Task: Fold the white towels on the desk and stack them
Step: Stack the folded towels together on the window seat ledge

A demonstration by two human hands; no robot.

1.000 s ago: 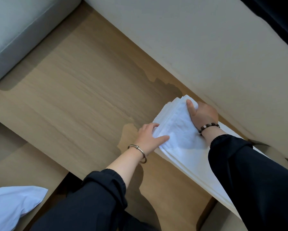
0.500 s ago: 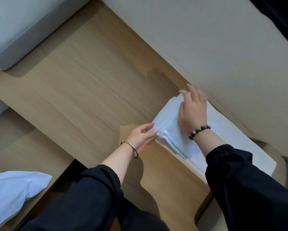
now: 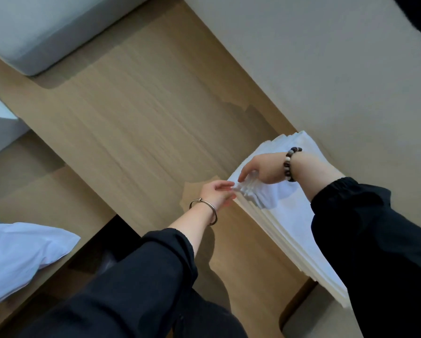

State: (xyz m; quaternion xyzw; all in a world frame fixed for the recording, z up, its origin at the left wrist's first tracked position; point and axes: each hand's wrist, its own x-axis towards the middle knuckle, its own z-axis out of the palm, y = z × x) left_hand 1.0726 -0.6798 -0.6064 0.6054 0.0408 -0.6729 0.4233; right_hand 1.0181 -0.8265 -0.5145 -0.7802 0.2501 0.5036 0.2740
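On the desk point(image 3: 143, 118) beside the wall point(image 3: 326, 69), the left hand point(image 3: 216, 191) and right hand point(image 3: 259, 169) both seem to pinch the top towel point(image 3: 268, 203) by its near corner on the stack of white towels point(image 3: 289, 230), so peel off one layer only, slowly.

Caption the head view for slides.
Left hand and right hand pinch a corner of the top towel, atop the stack on the desk.
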